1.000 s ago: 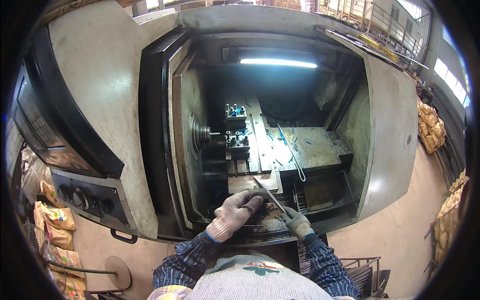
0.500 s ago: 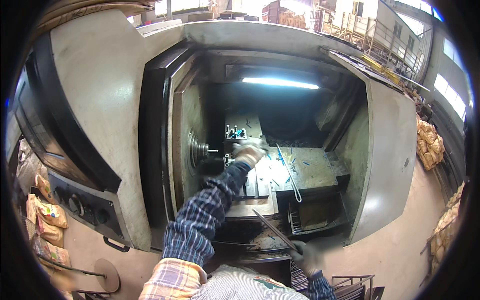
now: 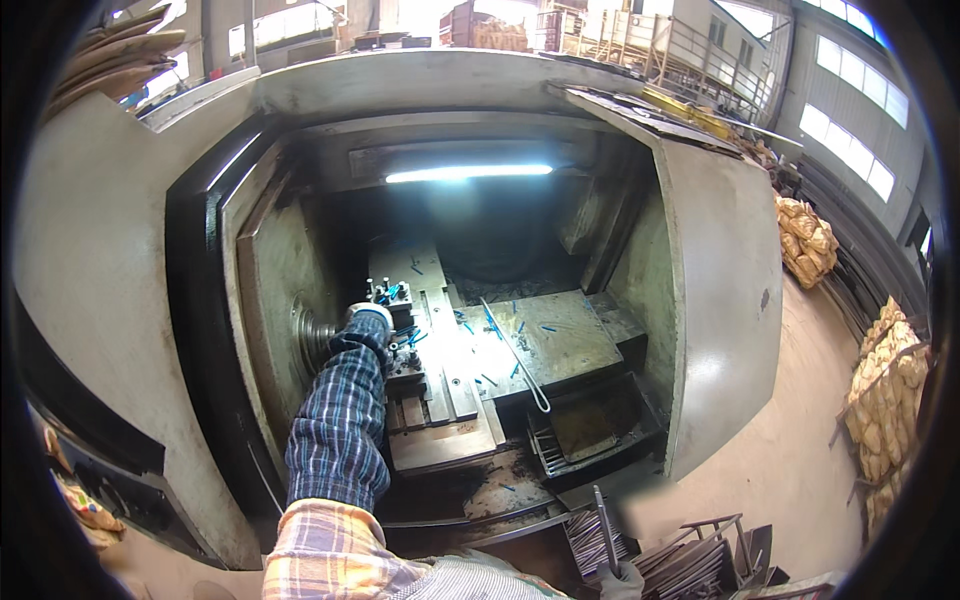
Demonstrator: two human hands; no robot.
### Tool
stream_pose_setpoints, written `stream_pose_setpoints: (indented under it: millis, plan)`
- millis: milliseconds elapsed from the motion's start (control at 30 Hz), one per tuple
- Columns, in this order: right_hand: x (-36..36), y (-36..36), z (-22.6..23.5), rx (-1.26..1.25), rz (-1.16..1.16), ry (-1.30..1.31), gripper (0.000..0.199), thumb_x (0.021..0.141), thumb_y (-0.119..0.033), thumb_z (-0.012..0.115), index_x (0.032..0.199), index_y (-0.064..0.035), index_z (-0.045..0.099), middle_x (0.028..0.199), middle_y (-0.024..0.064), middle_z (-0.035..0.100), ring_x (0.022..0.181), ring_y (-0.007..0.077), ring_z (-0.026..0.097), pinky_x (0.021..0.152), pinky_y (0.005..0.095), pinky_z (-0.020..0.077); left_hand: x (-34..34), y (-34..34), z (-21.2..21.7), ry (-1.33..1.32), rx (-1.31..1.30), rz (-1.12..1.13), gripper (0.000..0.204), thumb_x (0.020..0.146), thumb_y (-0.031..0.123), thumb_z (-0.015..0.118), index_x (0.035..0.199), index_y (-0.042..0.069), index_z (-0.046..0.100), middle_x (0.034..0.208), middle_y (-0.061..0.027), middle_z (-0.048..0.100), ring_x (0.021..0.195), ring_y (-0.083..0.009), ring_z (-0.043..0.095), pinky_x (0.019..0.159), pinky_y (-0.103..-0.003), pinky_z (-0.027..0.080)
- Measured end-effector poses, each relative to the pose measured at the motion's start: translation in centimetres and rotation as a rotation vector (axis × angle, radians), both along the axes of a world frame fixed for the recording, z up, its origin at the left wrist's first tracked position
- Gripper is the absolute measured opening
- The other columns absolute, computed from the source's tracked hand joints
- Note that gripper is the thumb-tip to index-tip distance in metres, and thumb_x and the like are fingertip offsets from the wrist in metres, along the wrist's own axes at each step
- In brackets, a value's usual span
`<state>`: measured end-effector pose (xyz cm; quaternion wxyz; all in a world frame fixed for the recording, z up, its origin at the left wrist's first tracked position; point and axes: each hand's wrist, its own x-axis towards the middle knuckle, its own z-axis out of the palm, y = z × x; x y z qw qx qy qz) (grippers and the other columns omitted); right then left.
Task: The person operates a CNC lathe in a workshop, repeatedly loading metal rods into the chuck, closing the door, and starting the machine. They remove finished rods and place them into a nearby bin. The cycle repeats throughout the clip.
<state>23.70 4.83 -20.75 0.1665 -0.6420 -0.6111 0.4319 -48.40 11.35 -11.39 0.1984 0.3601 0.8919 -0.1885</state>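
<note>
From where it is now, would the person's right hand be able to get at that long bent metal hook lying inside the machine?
Probably yes. The right hand is low, outside the machine, gripping a thin metal rod. The hook lies uncovered on the flat bed, the opening is wide, and the left hand works off to the side.

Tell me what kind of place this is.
Most likely a metalworking shop or factory. A big enclosed lathe fills the view, the gloved left hand reaches toward its chuck, the right hand holds a metal rod, and filled sacks line the floor.
</note>
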Motion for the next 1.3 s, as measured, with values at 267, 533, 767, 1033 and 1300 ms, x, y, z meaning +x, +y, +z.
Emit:
stream_pose_setpoints:
  millis: [267,533,767,1033,1300]
  plan:
    - [-4.9,1.0,3.3,0.001,-0.020,0.175,0.032,0.089,-0.022,0.080,0.116,-0.0073,0.073,0.100,0.0093,0.077,0.088,0.0182,0.069,0.078,0.0325,0.0527,9.4,7.5,-5.3,0.115,0.429,-0.018,0.031,0.096,0.022,0.059,0.120,0.009,0.074,0.123,-0.0144,0.073,0.113,-0.0317,0.070,0.090,-0.054,0.056]
    - [-6.2,4.8,1.4,0.087,0.213,-0.074,0.027,0.076,-0.028,0.087,0.086,-0.0046,0.076,0.071,0.0079,0.071,0.068,0.0143,0.066,0.067,0.0337,0.0536,18.0,4.3,2.0,0.079,0.934,-0.081,0.047,0.094,0.032,0.065,0.134,0.008,0.058,0.129,-0.0164,0.065,0.125,-0.0342,0.059,0.102,-0.045,0.049]
    - [-18.1,10.1,4.1,0.301,0.512,0.202,0.033,0.086,-0.037,0.081,0.088,-0.0039,0.076,0.072,0.0110,0.071,0.067,0.0201,0.067,0.064,0.0346,0.0521,28.9,-13.3,15.2,0.459,1.514,-0.319,0.052,0.088,0.028,0.074,0.134,0.006,0.060,0.125,-0.0170,0.065,0.124,-0.0359,0.056,0.108,-0.047,0.042]
    - [-37.7,14.4,12.6,0.441,0.842,0.065,0.045,0.093,-0.056,0.068,0.095,-0.0123,0.079,0.085,0.0083,0.076,0.079,0.0224,0.073,0.072,0.0377,0.0554,35.5,-35.0,17.3,1.105,1.430,0.098,0.053,0.101,0.023,0.056,0.147,0.000,0.046,0.148,-0.0227,0.048,0.145,-0.0448,0.037,0.119,-0.056,0.032]
    - [-52.6,12.8,14.8,0.609,1.123,-0.305,0.044,0.090,-0.060,0.068,0.097,-0.0181,0.081,0.086,0.0069,0.076,0.076,0.0194,0.071,0.072,0.0366,0.0562,30.4,-46.7,11.0,1.314,1.314,0.602,0.049,0.108,0.023,0.033,0.144,-0.007,0.048,0.147,-0.0192,0.055,0.145,-0.0337,0.040,0.123,-0.051,0.021]
